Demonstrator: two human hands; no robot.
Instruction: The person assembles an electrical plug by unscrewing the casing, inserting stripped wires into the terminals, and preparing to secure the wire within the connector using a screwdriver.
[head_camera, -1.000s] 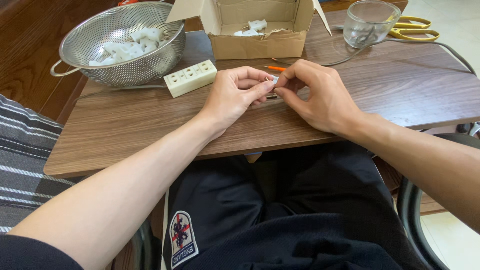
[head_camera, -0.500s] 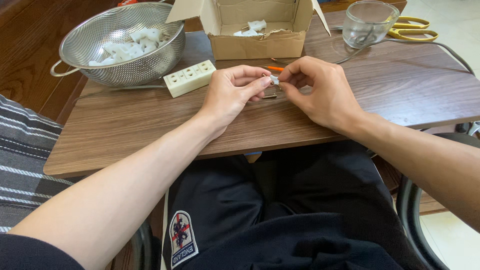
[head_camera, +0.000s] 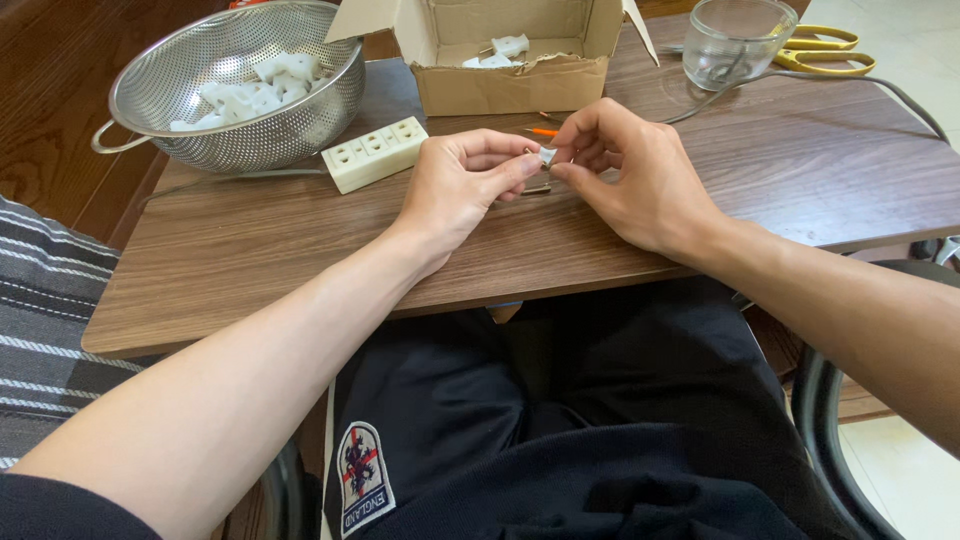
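Both hands, left hand (head_camera: 462, 182) and right hand (head_camera: 625, 175), pinch small white plug (head_camera: 547, 156); open brown cardboard box (head_camera: 505, 85) behind.

The bench (head_camera: 300, 240) is showing a brown wood-grain surface, smooth with a soft sheen. At its far left corner, the colander (head_camera: 235, 85) is gleaming as shiny perforated metal, holding matt white plastic pieces (head_camera: 250, 92). Just right of the colander, the power strip (head_camera: 374, 153) is looking like smooth cream plastic. Further right, the box (head_camera: 510, 60) is showing dull, rough-edged brown cardboard, and beyond it the cup (head_camera: 735, 40) is glinting as clear glass.
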